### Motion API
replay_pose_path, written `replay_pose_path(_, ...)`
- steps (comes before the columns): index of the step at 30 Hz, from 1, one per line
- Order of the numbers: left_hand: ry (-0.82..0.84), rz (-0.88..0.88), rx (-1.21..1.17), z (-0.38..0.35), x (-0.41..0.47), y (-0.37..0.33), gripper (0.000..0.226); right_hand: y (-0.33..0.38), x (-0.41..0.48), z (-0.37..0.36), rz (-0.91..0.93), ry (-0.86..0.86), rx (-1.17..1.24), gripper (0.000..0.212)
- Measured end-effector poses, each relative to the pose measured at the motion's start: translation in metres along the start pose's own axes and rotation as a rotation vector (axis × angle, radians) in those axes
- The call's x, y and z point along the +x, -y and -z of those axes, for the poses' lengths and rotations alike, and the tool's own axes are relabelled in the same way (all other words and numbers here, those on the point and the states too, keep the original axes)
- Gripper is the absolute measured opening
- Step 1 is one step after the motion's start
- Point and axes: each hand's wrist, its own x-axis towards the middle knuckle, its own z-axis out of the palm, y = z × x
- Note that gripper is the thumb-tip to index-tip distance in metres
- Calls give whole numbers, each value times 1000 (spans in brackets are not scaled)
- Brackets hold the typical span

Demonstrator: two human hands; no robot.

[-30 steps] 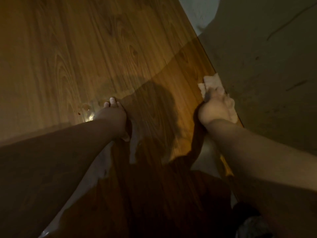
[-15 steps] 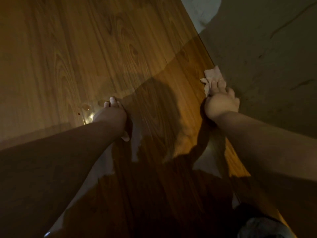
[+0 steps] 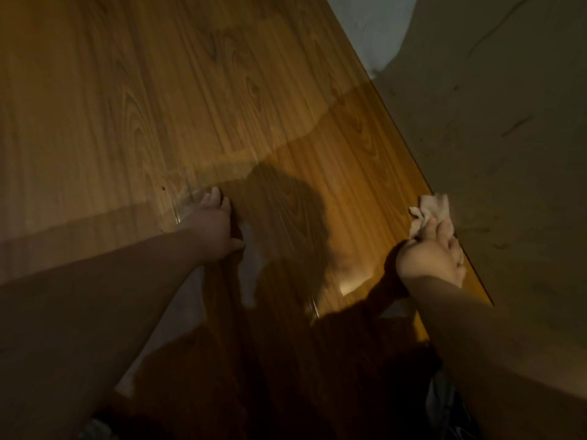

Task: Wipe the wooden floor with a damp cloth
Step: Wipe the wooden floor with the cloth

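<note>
The wooden floor (image 3: pixel 222 106) fills the left and middle of the head view, with a shiny damp band across it. My right hand (image 3: pixel 432 255) presses a small pale cloth (image 3: pixel 433 208) onto the floor's right edge, where the boards meet the wall; the cloth sticks out beyond my fingers. My left hand (image 3: pixel 212 223) rests flat on the floor near the middle, fingers spread forward, holding nothing. Much of the cloth is hidden under my right hand.
A dull grey-brown wall (image 3: pixel 492 138) runs along the floor's right edge, with scuff marks and a lighter patch (image 3: pixel 371 27) at the top. A small dark speck (image 3: pixel 162 187) lies left of my left hand. My shadow covers the near floor.
My right hand and the cloth have slid along the wall edge, first a little further away and then back toward me. My left hand has stayed planted in the same spot.
</note>
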Motion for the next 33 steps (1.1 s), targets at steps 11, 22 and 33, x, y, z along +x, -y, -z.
replay_pose_path(11, -110, -72, -321, -14, -19, 10, 82, 120, -15, 3, 366, 170, 57, 50)
replay_pose_path(22, -531, 49, -562, -44, -41, 47, 62, 177, -51, -24, 711, 203, 121, 55)
replay_pose_path(33, -671, 139, -592, -60, -35, 32, 49, 220, -68, -9, 829, 476, 449, 57)
